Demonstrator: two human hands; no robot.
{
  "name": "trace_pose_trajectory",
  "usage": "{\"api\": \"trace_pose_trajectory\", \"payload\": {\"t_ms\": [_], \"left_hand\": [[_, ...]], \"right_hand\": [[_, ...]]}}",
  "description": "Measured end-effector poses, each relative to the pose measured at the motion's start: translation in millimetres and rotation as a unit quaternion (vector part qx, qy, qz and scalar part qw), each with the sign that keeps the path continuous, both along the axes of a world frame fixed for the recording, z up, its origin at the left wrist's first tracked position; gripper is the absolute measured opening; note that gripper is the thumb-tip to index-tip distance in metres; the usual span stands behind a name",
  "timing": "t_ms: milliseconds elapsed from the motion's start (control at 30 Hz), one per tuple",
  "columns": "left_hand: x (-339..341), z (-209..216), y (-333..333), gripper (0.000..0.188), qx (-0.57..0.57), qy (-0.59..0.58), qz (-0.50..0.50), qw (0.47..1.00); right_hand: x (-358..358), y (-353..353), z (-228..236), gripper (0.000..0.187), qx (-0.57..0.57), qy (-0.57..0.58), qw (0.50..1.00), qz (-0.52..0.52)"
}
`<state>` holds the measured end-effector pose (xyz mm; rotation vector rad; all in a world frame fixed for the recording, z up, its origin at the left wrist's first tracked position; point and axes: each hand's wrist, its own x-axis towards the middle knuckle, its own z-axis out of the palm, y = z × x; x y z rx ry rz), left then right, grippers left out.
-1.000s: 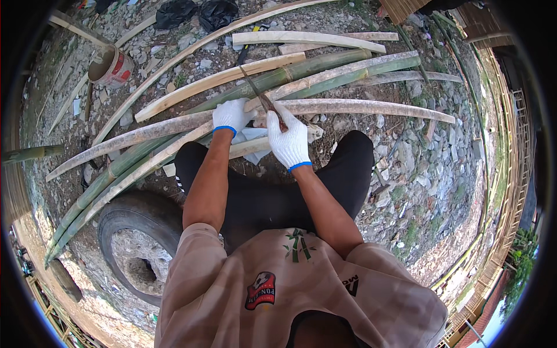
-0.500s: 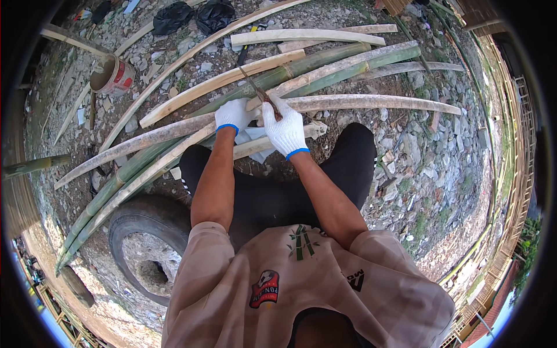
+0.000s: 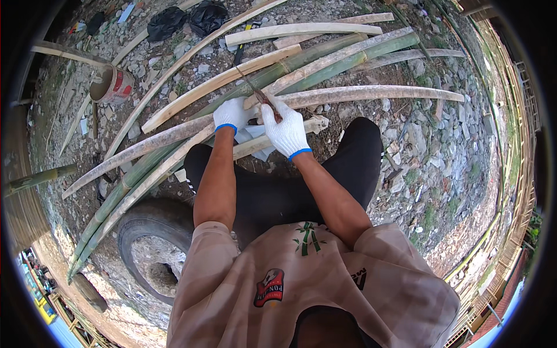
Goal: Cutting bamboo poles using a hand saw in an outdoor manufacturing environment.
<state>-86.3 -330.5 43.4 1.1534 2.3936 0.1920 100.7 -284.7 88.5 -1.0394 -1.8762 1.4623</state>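
Observation:
My right hand, in a white knit glove with a blue cuff, is closed round the handle of a narrow-bladed hand tool. Its thin dark blade points up and left across the stacked lengths; whether it is a saw or a knife is not plain. My left hand, gloved alike, is closed over a long curved wooden slat just left of the tool. Its fingertips are partly hidden. Beyond the hands lie a green bamboo pole and a pale wooden batten.
Split bamboo lengths run toward the lower left beside an old tyre. A dirty bucket stands at the far left. Black plastic bags lie at the back. Stony rubble covers the ground to the right.
The whole view has shifted slightly. Both hands keep nearly the same place and hold, and the blade lies at almost the same angle.

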Motion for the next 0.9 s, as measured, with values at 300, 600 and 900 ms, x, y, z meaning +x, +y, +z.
{"api": "trace_pose_trajectory", "payload": {"t_ms": [300, 600, 900], "left_hand": [[-6, 15, -10, 0.046, -0.012, -0.023, 0.016, 1.000], [-10, 11, -11, 0.054, -0.037, -0.041, 0.014, 0.998], [7, 13, 2, 0.049, -0.005, -0.009, 0.015, 1.000]], "right_hand": [[71, -41, 52, 0.038, 0.023, -0.090, 0.995, 0.026], [51, -38, 24, 0.041, 0.047, -0.047, 0.998, 0.005], [1, -2, -3, 0.038, 0.039, -0.024, 0.999, -0.014]]}}
